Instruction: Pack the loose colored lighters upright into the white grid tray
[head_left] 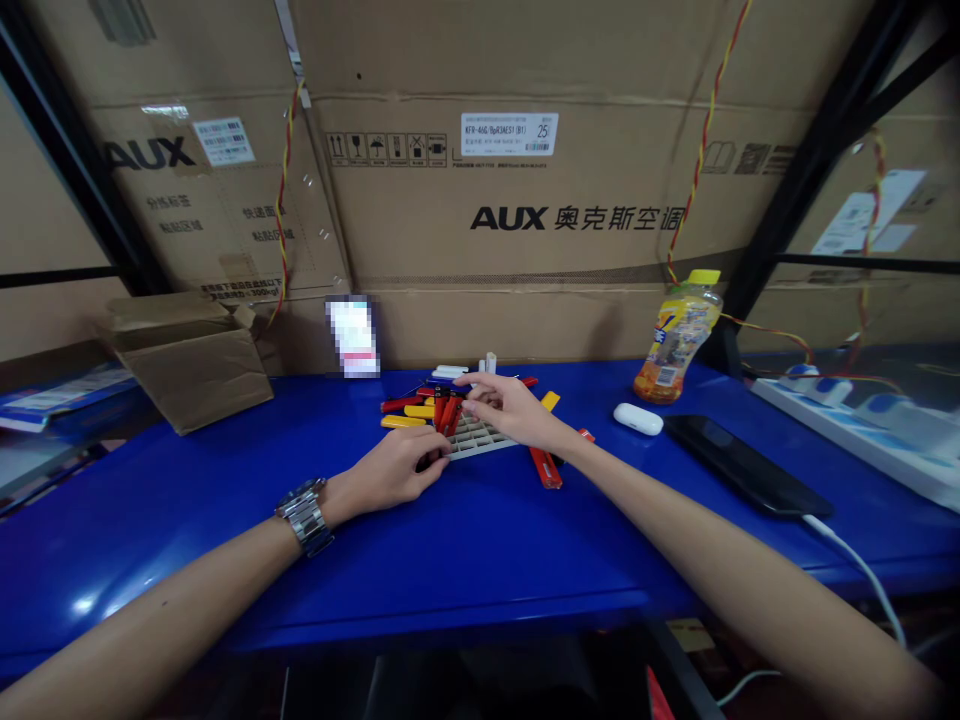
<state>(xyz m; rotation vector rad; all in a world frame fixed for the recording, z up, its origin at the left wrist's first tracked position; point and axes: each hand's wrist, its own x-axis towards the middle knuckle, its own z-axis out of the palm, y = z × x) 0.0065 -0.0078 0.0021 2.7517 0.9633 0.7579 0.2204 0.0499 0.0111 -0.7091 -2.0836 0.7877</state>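
from the head view we look down on our two bare arms reaching across a blue metal bench. our left hand, with a steel watch on the wrist, has its fingers curled down at the near edge of a grey plastic grid; we cannot tell whether they grip anything. our right hand is held above the grid, its fingers stretched out and parted, the fingertips just over a bunch of red and yellow sticks, with no clear hold. the sticks lie heaped on and beside the grid, in the middle of the bench. to the right stand a juice bottle, a white earbud case and a black phone. an open cardboard box sits at the left, against large aux cartons.
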